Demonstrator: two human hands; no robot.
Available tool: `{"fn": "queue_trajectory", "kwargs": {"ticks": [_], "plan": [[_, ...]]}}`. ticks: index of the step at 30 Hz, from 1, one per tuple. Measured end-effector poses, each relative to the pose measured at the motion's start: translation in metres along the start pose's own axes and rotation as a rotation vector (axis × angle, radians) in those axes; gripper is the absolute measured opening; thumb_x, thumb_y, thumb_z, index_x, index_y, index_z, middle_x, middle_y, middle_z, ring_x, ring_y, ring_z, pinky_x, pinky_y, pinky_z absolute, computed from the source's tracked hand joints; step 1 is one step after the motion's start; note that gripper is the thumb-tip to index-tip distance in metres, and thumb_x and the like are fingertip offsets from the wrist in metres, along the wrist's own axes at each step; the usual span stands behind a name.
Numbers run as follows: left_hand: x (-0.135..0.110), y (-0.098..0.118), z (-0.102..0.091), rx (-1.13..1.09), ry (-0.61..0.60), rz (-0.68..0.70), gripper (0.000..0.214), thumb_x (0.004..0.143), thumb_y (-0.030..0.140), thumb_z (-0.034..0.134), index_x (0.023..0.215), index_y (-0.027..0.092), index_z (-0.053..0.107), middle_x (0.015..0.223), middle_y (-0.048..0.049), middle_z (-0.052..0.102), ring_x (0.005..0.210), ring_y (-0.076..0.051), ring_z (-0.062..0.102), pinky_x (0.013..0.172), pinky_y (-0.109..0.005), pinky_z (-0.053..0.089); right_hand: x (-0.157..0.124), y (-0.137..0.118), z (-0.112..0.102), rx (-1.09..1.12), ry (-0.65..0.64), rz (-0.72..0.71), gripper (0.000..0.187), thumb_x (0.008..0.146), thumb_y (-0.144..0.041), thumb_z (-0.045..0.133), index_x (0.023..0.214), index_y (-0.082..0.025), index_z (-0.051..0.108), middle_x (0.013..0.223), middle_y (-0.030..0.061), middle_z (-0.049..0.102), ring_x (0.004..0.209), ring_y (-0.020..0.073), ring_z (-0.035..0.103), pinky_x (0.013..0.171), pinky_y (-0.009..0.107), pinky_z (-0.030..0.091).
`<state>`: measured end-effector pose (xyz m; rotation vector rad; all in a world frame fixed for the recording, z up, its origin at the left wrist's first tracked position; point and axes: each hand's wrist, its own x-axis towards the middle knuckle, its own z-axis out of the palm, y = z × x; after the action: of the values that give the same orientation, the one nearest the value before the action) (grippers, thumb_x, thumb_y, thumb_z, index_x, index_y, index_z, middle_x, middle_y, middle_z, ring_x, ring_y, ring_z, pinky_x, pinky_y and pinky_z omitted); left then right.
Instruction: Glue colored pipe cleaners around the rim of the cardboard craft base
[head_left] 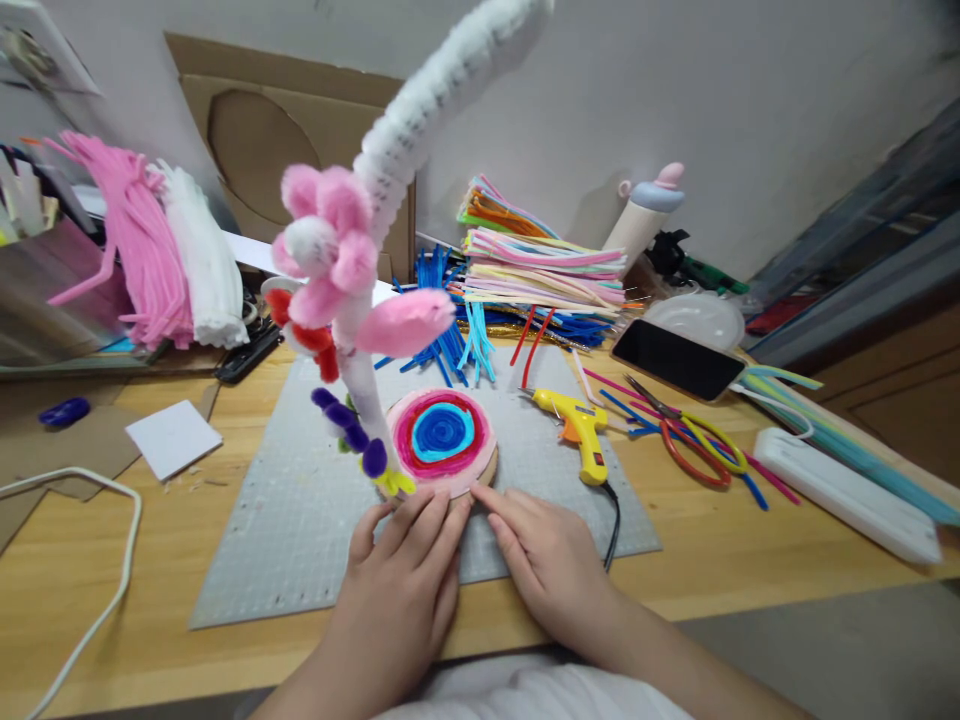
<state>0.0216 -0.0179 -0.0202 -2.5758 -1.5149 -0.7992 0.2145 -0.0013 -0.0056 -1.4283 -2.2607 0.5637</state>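
A pipe-cleaner sculpture stands on the grey cutting mat (300, 510). Its round base disc (442, 438) shows rings of pink, magenta, light blue and dark blue. From the disc's left side a thick white fuzzy stem (420, 110) curves up past a pink and white flower (326, 245) and small purple beads (345, 415). My left hand (401, 580) lies flat with its fingers stretched to the disc's near edge. My right hand (544, 560) lies beside it, fingers extended, fingertips touching the disc's near right rim. Neither hand holds anything.
A yellow glue gun (581, 430) lies right of the disc, its cord running toward me. Scissors (694, 445), a phone (679, 358), stacked pipe cleaners (540, 265), pink and white bundles (161, 240), a white square (174, 438), a white cable (112, 580) and cardboard (255, 120) surround the mat.
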Motion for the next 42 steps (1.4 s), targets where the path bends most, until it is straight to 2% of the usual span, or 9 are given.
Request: {"fn": "queue_trajectory", "kwargs": {"ticks": [9, 16, 18, 23, 28, 31, 34, 38, 42], "plan": [[0.001, 0.001, -0.003, -0.059, 0.011, -0.019, 0.042, 0.090, 0.027, 0.055, 0.132, 0.028, 0.055, 0.127, -0.0028, 0.064, 0.119, -0.022, 0.055, 0.106, -0.038, 0.025, 0.002, 0.001, -0.001, 0.057, 0.009, 0.011, 0.038, 0.098, -0.023, 0.036, 0.130, -0.021, 0.057, 0.112, 0.0069, 0.071, 0.096, 0.0203, 0.067, 0.081, 0.032, 0.051], [-0.001, -0.001, -0.013, -0.130, 0.118, 0.042, 0.021, 0.089, 0.017, 0.053, 0.106, 0.021, 0.066, 0.111, -0.0055, 0.070, 0.103, -0.021, 0.061, 0.098, -0.038, 0.035, 0.003, 0.000, -0.003, 0.070, 0.003, 0.018, 0.038, 0.098, -0.022, 0.036, 0.130, -0.022, 0.057, 0.113, 0.0065, 0.071, 0.098, 0.0205, 0.068, 0.082, 0.033, 0.052], [0.000, -0.002, -0.015, -0.124, 0.121, 0.063, 0.024, 0.089, 0.014, 0.051, 0.109, 0.018, 0.065, 0.110, -0.0064, 0.071, 0.103, -0.021, 0.061, 0.096, -0.037, 0.037, 0.003, 0.000, -0.003, 0.070, -0.001, 0.018, 0.039, 0.098, -0.022, 0.036, 0.131, -0.022, 0.057, 0.114, 0.0060, 0.071, 0.098, 0.0205, 0.068, 0.082, 0.033, 0.052], [0.004, -0.002, -0.013, -0.039, 0.016, 0.108, 0.040, 0.088, 0.012, 0.046, 0.126, 0.016, 0.058, 0.126, -0.0074, 0.064, 0.112, -0.021, 0.058, 0.100, -0.035, 0.037, 0.002, 0.002, -0.001, 0.061, 0.002, 0.017, 0.038, 0.098, -0.023, 0.037, 0.130, -0.022, 0.057, 0.117, 0.0053, 0.070, 0.100, 0.0208, 0.068, 0.085, 0.035, 0.052], [0.005, -0.001, -0.011, 0.053, 0.013, 0.153, 0.040, 0.089, 0.014, 0.044, 0.126, 0.016, 0.058, 0.126, -0.0064, 0.065, 0.113, -0.021, 0.059, 0.103, -0.036, 0.035, 0.002, 0.002, -0.001, 0.057, 0.018, 0.010, 0.038, 0.098, -0.024, 0.036, 0.128, -0.022, 0.059, 0.119, 0.0053, 0.070, 0.101, 0.0212, 0.068, 0.086, 0.036, 0.052], [-0.001, -0.004, -0.015, -0.014, 0.018, 0.168, 0.037, 0.089, 0.013, 0.045, 0.123, 0.017, 0.059, 0.126, -0.0066, 0.064, 0.116, -0.021, 0.058, 0.105, -0.037, 0.035, 0.002, 0.002, -0.001, 0.057, 0.021, 0.008, 0.038, 0.098, -0.023, 0.036, 0.128, -0.021, 0.059, 0.117, 0.0059, 0.071, 0.100, 0.0210, 0.068, 0.085, 0.034, 0.053], [-0.008, -0.013, -0.022, -0.062, 0.088, 0.114, 0.033, 0.087, 0.008, 0.048, 0.117, 0.016, 0.059, 0.120, -0.0099, 0.065, 0.115, -0.023, 0.057, 0.102, -0.040, 0.038, 0.001, 0.002, 0.001, 0.068, 0.022, 0.010, 0.038, 0.098, -0.023, 0.036, 0.129, -0.021, 0.058, 0.114, 0.0052, 0.072, 0.098, 0.0206, 0.069, 0.082, 0.033, 0.053], [-0.013, -0.030, -0.028, 0.064, 0.094, -0.073, 0.031, 0.087, 0.012, 0.049, 0.117, 0.013, 0.056, 0.114, -0.0146, 0.064, 0.107, -0.026, 0.057, 0.094, -0.042, 0.042, 0.001, 0.004, 0.002, 0.069, 0.026, 0.007, 0.039, 0.098, -0.024, 0.035, 0.129, -0.023, 0.058, 0.113, 0.0045, 0.072, 0.097, 0.0208, 0.069, 0.079, 0.033, 0.053], [-0.011, -0.039, -0.027, 0.244, 0.055, -0.070, 0.036, 0.089, 0.017, 0.048, 0.124, 0.009, 0.054, 0.120, -0.0178, 0.063, 0.112, -0.030, 0.056, 0.096, -0.045, 0.038, 0.000, 0.005, 0.003, 0.056, 0.022, 0.012, 0.039, 0.098, -0.024, 0.035, 0.128, -0.024, 0.058, 0.112, 0.0045, 0.072, 0.096, 0.0209, 0.069, 0.078, 0.033, 0.053]]}}
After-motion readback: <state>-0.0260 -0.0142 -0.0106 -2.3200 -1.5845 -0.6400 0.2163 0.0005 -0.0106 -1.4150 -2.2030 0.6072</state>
